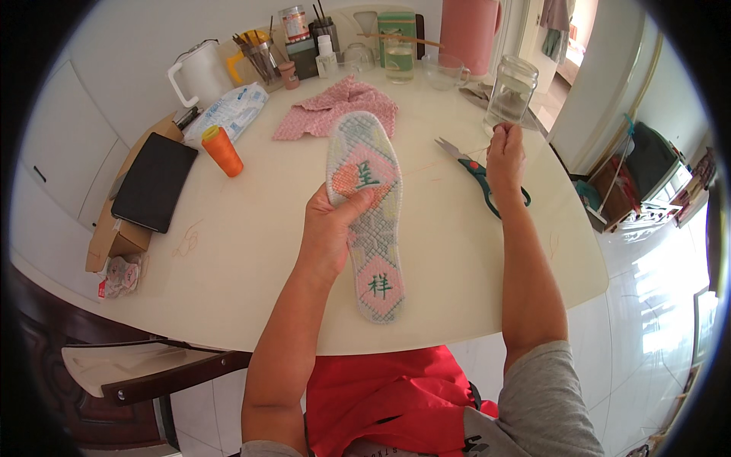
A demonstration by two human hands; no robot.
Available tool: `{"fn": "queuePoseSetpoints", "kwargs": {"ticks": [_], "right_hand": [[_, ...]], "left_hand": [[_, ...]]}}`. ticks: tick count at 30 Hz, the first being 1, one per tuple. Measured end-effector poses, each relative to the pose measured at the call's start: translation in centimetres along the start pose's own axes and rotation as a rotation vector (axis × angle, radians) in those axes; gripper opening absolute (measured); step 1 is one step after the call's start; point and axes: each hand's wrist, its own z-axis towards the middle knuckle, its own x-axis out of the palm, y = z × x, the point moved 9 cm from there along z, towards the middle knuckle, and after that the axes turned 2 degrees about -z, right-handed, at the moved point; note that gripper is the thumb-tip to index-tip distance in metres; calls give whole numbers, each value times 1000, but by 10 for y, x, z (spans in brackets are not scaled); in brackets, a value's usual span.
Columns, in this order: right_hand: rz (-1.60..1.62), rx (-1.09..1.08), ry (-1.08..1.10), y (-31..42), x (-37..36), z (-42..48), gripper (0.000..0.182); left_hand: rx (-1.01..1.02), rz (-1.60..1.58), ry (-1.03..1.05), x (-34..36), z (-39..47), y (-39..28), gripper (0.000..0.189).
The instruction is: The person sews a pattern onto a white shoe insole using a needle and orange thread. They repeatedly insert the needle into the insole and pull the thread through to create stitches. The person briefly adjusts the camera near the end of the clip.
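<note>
My left hand (330, 231) grips an embroidered cloth insole (374, 251) by its edge, thumb on top, and holds it lengthwise before me. Green and pink stitching covers it, with two stitched green characters and an orange patch beside my thumb. Fine orange thread (421, 168) stretches from the insole towards my right hand (506, 163), whose fingertips are pinched together on it. Whether a needle is also in those fingers is too small to tell. Below the right hand lie dark green-handled scissors (480, 174), blades parted slightly, one handle partly hidden by my wrist.
An orange thread cone (223, 151) stands at left, near a black tablet-like case (155, 181) on a cardboard box (127, 243). A pink cloth (311, 114) lies beyond the insole. Glass jar (512, 91), glass cup (442, 71), pink jug (468, 37) and white kettle (205, 71) stand behind.
</note>
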Motion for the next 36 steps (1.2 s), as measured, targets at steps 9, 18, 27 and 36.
{"fn": "queuePoseSetpoints", "kwargs": {"ticks": [9, 18, 27, 36], "right_hand": [[460, 59, 381, 58, 35, -44, 13], [860, 388, 888, 91, 78, -111, 24], [819, 350, 919, 93, 85, -121, 20], [805, 306, 906, 98, 81, -121, 20]], "left_hand": [[-2, -86, -3, -9, 4, -4, 24], [-8, -88, -20, -9, 4, -6, 22], [-42, -35, -42, -11, 5, -2, 23], [-88, -21, -36, -10, 4, 3, 25]]}}
